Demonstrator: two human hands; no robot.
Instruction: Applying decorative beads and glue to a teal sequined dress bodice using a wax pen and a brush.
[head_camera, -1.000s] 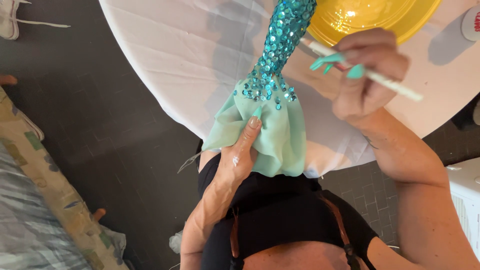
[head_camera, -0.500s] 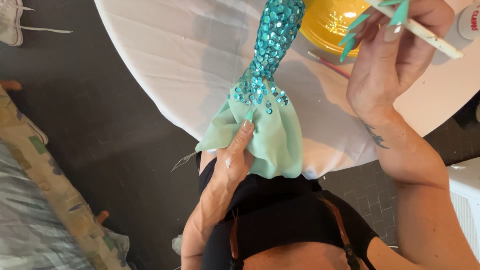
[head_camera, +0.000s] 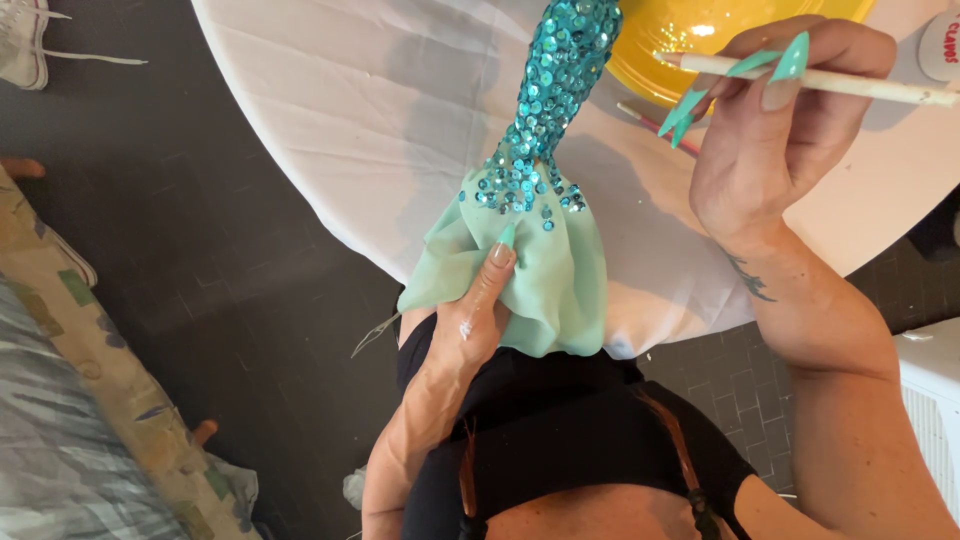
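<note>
1. Far left I log a white shoe (head_camera: 22, 40) on the dark floor, and a patterned cushion (head_camera: 90, 400) below it.
2. Left hand (head_camera: 470, 320): fingers pressed into the mint fabric (head_camera: 545, 270), bunching it at the table (head_camera: 330, 110) edge, which I judge keeps the piece from sliding.
3. Sequined tail (head_camera: 560, 90): lies on the white cloth, running up from the fabric toward the bowl, sequin side up.
4. Yellow bowl (head_camera: 650, 60): just beside the tail's top, within reach.
5. Right hand (head_camera: 780, 130): raised over the bowl's edge, fingertips pinching a pale stick (head_camera: 860, 85) held level, clear of the tail.
</note>
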